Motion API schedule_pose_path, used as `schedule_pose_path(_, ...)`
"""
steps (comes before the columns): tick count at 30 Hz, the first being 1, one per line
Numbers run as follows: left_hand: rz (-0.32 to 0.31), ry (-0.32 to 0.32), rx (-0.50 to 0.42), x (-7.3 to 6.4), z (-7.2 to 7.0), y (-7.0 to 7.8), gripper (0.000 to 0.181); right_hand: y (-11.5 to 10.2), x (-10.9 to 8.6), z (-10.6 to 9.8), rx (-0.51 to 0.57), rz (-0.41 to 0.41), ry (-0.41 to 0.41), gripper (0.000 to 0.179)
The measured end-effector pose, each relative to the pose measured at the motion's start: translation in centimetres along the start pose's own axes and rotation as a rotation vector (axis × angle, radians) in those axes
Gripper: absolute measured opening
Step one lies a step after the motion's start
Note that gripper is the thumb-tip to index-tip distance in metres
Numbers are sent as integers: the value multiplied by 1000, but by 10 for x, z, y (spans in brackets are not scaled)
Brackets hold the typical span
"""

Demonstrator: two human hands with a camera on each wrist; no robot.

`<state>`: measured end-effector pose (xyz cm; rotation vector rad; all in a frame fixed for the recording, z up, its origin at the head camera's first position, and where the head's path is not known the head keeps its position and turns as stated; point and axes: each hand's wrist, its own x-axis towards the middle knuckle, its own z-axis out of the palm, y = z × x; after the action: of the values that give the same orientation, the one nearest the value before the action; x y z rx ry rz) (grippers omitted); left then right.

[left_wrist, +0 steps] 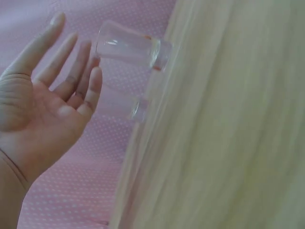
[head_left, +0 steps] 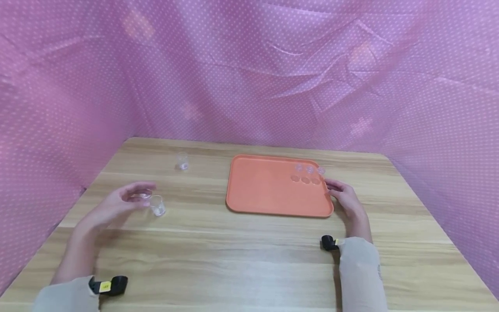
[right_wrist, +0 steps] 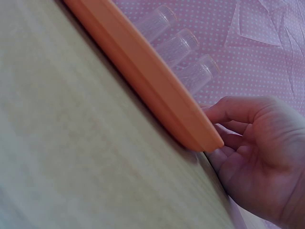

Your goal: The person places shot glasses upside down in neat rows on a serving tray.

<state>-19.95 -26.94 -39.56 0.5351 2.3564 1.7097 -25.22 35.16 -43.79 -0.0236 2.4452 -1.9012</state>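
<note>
Left hand [head_left: 118, 203] beside clear cups [head_left: 157, 206], right hand [head_left: 348, 200] at an orange tray [head_left: 261, 186].
At nine o'clock on the wood-grained table [head_left: 241, 255], the left hand's fingers are spread and slightly bent; whether they touch the nearest cup [head_left: 146, 194] I cannot tell. A second cup [head_left: 158, 210] stands just beside it, at four o'clock, and a far cup [head_left: 182, 162] well apart, toward two o'clock. Further right lies the tray, three upside-down cups [head_left: 307, 175] at its two o'clock. The right hand's bent fingers meet its edge at three o'clock; whether they pinch it I cannot tell.
</note>
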Motion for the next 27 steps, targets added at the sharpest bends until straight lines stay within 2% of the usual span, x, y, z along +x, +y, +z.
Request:
schedule_pose_path(3, 4, 18, -61, 2, 2, -7, 54, 1, 0, 0, -2, 12, 11, 47)
schedule_pose_path(8, -68, 2, -104, 4, 5, -18, 60, 1, 1, -1, -4, 5, 3, 47)
schedule_pose_path(16, -146, -19, -39, 3, 7, -31, 60, 1, 1, 0, -4, -5, -2, 46)
schedule_pose_path(24, -90, -15, -12, 3, 10, -39, 57, 0, 2, 0, -3, 10, 2, 46)
schedule_pose_path(27, -92, -6, -10, 4, 10, -41, 58, 1, 1, 0, -2, 15, 3, 47)
